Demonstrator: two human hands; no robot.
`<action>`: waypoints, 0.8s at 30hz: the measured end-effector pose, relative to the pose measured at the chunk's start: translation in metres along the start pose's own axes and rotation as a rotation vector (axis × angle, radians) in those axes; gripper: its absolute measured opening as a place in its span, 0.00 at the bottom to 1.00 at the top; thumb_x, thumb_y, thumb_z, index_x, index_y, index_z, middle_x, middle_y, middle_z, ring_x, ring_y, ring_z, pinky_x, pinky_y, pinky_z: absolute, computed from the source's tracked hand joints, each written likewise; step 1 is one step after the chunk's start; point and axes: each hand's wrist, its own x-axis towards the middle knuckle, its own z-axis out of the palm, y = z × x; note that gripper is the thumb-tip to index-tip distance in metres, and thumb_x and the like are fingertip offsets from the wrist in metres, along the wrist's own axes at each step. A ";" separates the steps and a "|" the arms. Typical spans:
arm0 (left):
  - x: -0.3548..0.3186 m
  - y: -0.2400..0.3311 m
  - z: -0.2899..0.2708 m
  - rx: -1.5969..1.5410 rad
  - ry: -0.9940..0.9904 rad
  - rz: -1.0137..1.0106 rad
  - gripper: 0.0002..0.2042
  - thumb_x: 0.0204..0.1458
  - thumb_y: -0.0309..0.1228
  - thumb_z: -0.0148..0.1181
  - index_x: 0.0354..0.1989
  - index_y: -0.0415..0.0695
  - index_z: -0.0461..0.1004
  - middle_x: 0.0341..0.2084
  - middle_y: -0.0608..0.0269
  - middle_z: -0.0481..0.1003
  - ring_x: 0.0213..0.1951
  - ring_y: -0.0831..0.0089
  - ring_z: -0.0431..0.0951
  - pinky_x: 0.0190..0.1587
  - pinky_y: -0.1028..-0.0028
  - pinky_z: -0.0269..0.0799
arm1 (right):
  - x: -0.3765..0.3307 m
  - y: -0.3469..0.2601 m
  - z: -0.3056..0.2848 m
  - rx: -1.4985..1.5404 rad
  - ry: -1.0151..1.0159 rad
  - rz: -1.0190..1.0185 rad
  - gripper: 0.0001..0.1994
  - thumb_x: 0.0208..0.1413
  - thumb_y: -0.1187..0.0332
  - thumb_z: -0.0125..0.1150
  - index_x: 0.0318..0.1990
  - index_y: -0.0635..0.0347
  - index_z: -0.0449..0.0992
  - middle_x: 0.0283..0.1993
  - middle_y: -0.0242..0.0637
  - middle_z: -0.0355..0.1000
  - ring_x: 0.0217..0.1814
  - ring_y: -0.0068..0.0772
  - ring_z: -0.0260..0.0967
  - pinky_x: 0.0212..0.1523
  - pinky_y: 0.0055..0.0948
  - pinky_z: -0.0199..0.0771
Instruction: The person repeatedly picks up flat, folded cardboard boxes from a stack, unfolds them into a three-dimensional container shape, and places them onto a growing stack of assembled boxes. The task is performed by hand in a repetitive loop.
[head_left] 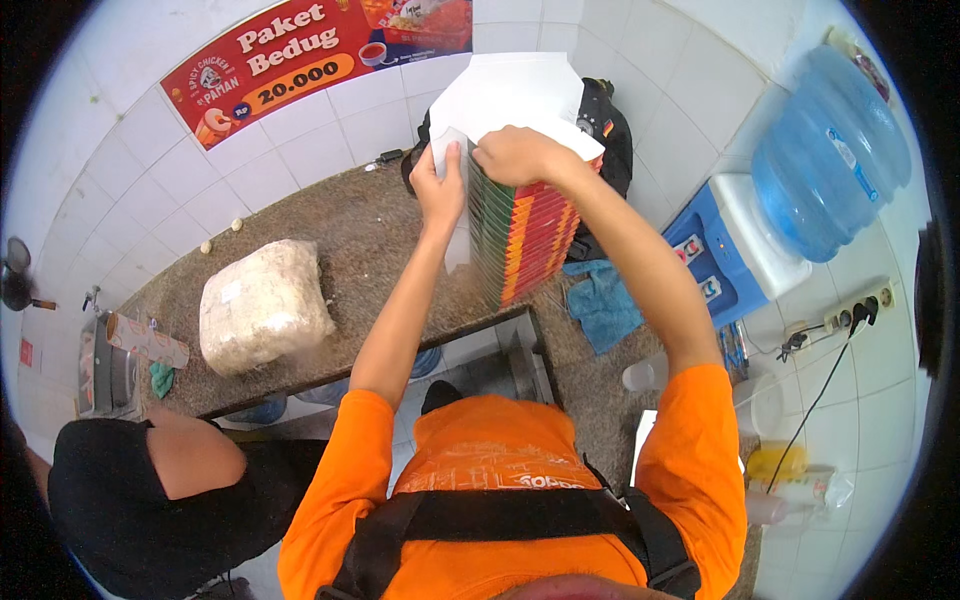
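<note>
A tall stack of nested cardboard food boxes (pixel 530 240), printed red, yellow and green outside, stands on the counter in front of me. The top cardboard box (pixel 510 95) shows its white inside, with its flaps spread. My left hand (pixel 440 190) pinches the white left flap of that box, thumb on the near face. My right hand (pixel 522 157) reaches over the stack from the right, its fingers curled closed on the inner left corner of the same box. Its fingertips are partly hidden.
A plastic-wrapped pale bundle (pixel 262 305) lies on the granite counter (pixel 370 240) to the left. Behind the stack is a black bag (pixel 605 125). A blue cloth (pixel 603 305) and a water dispenser (pixel 735 250) are on the right. Another person's black sleeve (pixel 100 500) shows at lower left.
</note>
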 end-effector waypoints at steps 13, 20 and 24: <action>0.006 0.008 -0.007 0.141 0.119 0.071 0.13 0.60 0.31 0.65 0.48 0.36 0.79 0.38 0.52 0.82 0.46 0.62 0.80 0.52 0.62 0.71 | -0.028 0.032 -0.013 0.137 -0.074 -0.008 0.37 0.59 0.27 0.52 0.48 0.54 0.83 0.41 0.48 0.83 0.46 0.53 0.81 0.46 0.45 0.78; -0.016 0.096 -0.004 0.519 -0.473 0.599 0.17 0.48 0.36 0.74 0.43 0.43 0.78 0.37 0.53 0.79 0.49 0.53 0.75 0.61 0.55 0.62 | -0.073 0.113 -0.021 -0.041 -0.078 -0.082 0.22 0.49 0.47 0.75 0.43 0.52 0.81 0.40 0.41 0.81 0.47 0.48 0.78 0.55 0.48 0.69; 0.012 0.086 -0.009 0.707 -0.818 0.578 0.15 0.46 0.39 0.75 0.34 0.40 0.82 0.32 0.51 0.79 0.45 0.52 0.77 0.56 0.56 0.69 | -0.076 0.133 -0.004 -0.016 0.085 -0.202 0.14 0.51 0.62 0.76 0.37 0.60 0.78 0.35 0.46 0.76 0.42 0.51 0.75 0.48 0.48 0.71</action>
